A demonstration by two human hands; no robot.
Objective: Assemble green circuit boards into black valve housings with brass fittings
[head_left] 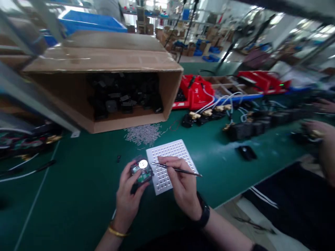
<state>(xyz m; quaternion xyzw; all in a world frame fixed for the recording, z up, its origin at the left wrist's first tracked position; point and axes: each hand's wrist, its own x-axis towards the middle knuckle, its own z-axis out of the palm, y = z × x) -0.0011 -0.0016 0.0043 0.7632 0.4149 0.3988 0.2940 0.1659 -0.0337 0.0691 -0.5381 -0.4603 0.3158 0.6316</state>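
My left hand (128, 195) is closed around a small black device (141, 170) with a green circuit board and a round silver disc on top. My right hand (180, 183) pinches thin black tweezers (176, 169) whose tip points left toward the device. Both hands hover over a white perforated tray (170, 153) lying on the green table (78, 195). A gold bangle sits on my left wrist and a black watch on my right.
A pile of small metal pins (143, 134) lies behind the tray. An open cardboard box (104, 87) on its side holds several black parts. Red bins (196, 91), brass-fitted parts with white tubes (209, 113), and another person's hands (318, 134) are at right.
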